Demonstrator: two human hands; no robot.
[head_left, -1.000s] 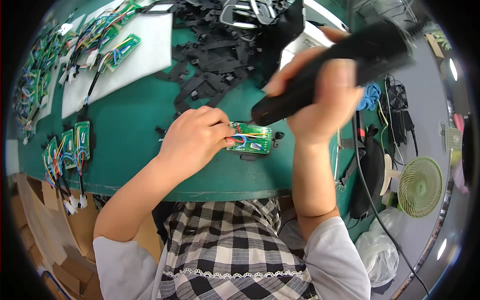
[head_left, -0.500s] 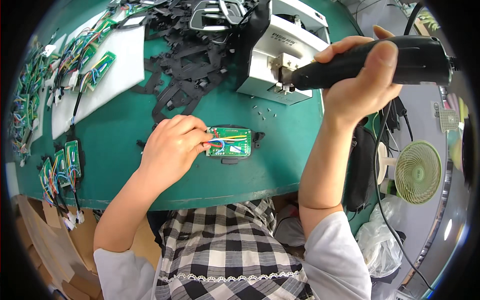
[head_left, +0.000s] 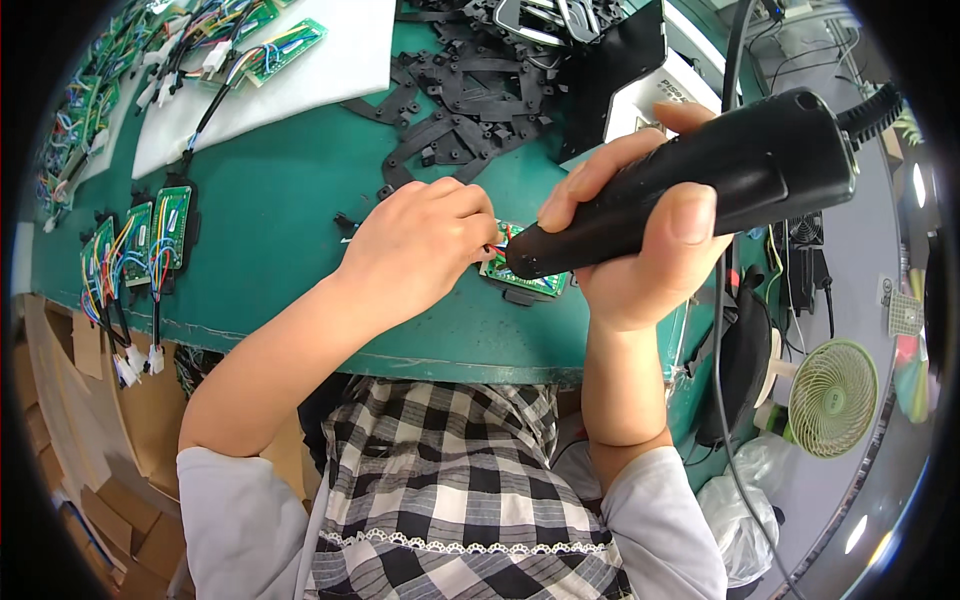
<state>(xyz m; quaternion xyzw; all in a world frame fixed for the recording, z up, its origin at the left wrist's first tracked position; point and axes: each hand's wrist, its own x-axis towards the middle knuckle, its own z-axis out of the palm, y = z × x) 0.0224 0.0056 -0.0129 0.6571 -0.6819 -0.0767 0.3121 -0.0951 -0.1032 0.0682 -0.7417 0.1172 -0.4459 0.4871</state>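
Note:
My right hand [head_left: 648,262] is wrapped round a black corded electric screwdriver [head_left: 740,170], held aslant with its narrow end over a green circuit board [head_left: 543,284]. The screwdriver's bit is out of sight. The board lies in a black plastic holder [head_left: 518,297] on the table, partly covered by the tool and my hands. At the board's left end, my left hand [head_left: 425,240] has its fingers pinched together by the red and other coloured wires. Its fingertips seem to hold these wires down against the board.
Wired boards [head_left: 172,230] lie at the left, and more rest on a white foam sheet [head_left: 345,60]. Black plastic brackets [head_left: 470,90] are heaped at the back. Beyond the screwdriver stands a white screw feeder [head_left: 628,112]. A cord [head_left: 722,380] hangs near a green fan [head_left: 832,398].
The screwdriver has moved from the screw feeder, left and nearer, to over the circuit board. My left hand stays at the wires. The whole view has shifted.

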